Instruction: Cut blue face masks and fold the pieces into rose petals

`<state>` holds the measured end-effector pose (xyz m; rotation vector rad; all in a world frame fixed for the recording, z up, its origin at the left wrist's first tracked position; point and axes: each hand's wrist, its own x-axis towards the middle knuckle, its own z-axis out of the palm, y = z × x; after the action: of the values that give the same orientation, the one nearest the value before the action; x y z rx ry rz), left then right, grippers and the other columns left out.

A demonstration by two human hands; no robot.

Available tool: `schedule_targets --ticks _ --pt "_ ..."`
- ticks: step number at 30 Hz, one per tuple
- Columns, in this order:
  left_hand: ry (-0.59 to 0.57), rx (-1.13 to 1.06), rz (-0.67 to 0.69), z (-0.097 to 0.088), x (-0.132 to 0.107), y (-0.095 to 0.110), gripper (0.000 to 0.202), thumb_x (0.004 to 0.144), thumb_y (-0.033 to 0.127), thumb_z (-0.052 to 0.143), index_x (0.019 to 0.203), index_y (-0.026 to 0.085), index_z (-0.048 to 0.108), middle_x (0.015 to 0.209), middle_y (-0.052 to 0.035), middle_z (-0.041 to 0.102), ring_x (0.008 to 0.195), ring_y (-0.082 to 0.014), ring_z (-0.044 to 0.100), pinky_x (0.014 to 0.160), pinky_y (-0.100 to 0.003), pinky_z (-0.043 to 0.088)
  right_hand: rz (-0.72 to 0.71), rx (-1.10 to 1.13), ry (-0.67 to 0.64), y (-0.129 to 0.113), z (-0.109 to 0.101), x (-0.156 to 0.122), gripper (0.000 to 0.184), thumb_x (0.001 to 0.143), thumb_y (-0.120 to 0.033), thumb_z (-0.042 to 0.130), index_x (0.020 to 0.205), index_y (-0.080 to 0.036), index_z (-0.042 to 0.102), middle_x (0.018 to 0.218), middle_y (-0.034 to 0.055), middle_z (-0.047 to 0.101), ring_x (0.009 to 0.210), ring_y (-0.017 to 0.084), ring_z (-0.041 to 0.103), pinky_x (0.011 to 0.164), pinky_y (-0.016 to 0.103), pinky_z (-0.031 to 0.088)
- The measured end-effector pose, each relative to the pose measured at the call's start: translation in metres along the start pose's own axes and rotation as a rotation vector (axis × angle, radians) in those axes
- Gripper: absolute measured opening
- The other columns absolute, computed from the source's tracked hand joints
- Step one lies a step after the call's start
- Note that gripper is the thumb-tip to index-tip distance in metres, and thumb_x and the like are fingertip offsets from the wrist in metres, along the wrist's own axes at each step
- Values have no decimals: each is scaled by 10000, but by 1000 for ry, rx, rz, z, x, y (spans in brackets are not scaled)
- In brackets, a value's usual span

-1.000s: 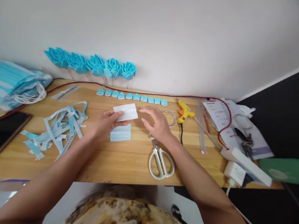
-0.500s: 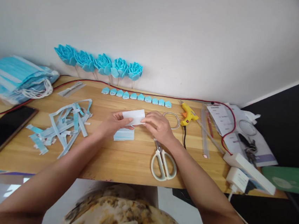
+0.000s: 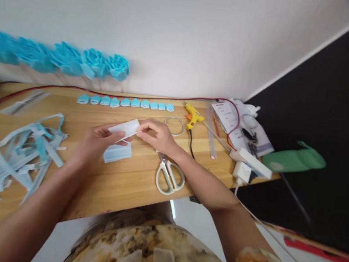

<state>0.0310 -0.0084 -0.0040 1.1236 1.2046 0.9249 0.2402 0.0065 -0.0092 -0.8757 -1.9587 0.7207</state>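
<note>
A white rectangular piece of mask fabric (image 3: 126, 128) is held above the table between both hands. My left hand (image 3: 104, 138) grips its left end, thumb on top and fingers beneath. At its right corner, my right hand (image 3: 155, 133) pinches the edge with thumb and forefinger. Just below lies another piece, a pale blue fabric rectangle (image 3: 117, 153), partly covered by my left fingers. White-handled scissors (image 3: 168, 175) rest on the table under my right wrist, their blade tips hidden. Behind the hands runs a row of small folded blue petals (image 3: 125, 102).
Blue fabric flowers (image 3: 94, 63) on stems lean at the wall. Cut strips (image 3: 33, 154) lie at left. To the right are a wire coil (image 3: 175, 126), a yellow glue gun (image 3: 193, 115), a ruler (image 3: 211, 134), a power strip (image 3: 254, 162) and a green pouch (image 3: 295, 158).
My view has turned to the right, so everything shifts left in it. Both hands keep hold of the white fabric piece, which now appears more tilted.
</note>
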Motion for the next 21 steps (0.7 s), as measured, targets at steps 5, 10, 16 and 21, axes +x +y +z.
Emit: schedule_targets --ticks 5,10,16,21 --pt "1 68 -20 -1 -2 1 312 721 399 759 964 204 741 849 -28 773 719 -167 708 690 -246 574 17 21 -1 -1 0 1 106 871 -282 620 824 -187 619 859 6 656 775 99 598 758 238 483" --pt "29 107 -16 -1 -2 0 319 727 412 754 974 211 738 852 -34 773 719 -171 706 688 -249 570 -11 56 31 -3 1 2 102 865 -258 622 811 -172 620 837 11 654 757 91 596 734 222 480" --pt "-4 61 -2 0 -1 -1 395 680 437 772 930 134 731 797 -68 765 676 -196 700 690 -305 580 49 50 81 -4 3 1 83 822 -246 662 793 -173 633 802 7 672 726 107 617 711 235 480" --pt "-31 -31 12 3 -1 4 448 665 457 780 965 130 715 764 -58 750 683 -205 699 737 -353 583 93 42 114 -3 4 1 65 805 -238 665 785 -185 633 788 2 688 731 121 628 699 239 483"
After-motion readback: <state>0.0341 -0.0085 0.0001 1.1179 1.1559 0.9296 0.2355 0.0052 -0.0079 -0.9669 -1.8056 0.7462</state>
